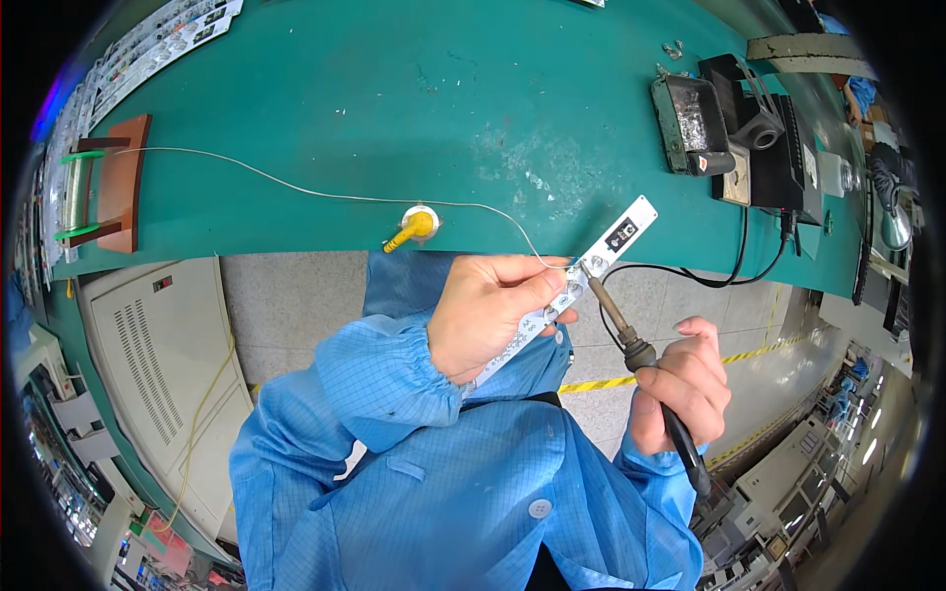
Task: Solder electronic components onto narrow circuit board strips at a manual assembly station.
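Note:
My left hand (498, 307) is closed round a long, narrow white circuit board (623, 236), which slants up to the right over the table's front edge. Thin solder wire (325, 194) runs from a spool (77, 194) at the far left to the fingertips of that same hand, and its end meets the board. In my right hand (687, 386) is a soldering iron (639, 353), gripped by its dark handle. The iron's tip touches or nearly touches the board beside the wire's end; the exact contact is too small to tell.
A green mat covers the table (325, 89). The spool's brown stand (126, 182) is at the left, near stacked boards (163, 49). A yellow plug (409, 231) sits at the front edge. On the right are a solder-scrap tray (690, 118) and iron holder (759, 128); a black cord (709, 284) hangs nearby.

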Tool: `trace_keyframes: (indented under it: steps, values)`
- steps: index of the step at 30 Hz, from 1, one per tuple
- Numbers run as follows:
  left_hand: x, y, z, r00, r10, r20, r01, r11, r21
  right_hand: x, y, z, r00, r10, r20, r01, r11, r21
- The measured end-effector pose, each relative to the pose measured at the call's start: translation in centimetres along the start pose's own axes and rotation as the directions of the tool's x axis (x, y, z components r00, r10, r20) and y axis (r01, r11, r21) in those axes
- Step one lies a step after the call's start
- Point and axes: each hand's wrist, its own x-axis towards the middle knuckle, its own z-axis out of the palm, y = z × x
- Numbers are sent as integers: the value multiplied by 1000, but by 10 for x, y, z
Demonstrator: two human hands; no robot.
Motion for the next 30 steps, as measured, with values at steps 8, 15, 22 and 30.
trace_keyframes:
  steps: [8,15,22,30]
  values:
    - [-3,0,-1,1000,21,12,-21,1000,8,1,8,-2,997,82,-15,-79,983,165]
    - [-9,-4,-4,999,30,24,-31,999,30,-14,3,-6,999,46,-30,-40,984,174]
    - [-39,-2,-8,980,121,158,-177,895,410,-40,0,-13,949,44,-311,35,969,243]
    - [-88,41,5,404,608,684,-698,-278,659,-24,-7,6,987,39,-159,14,947,320]
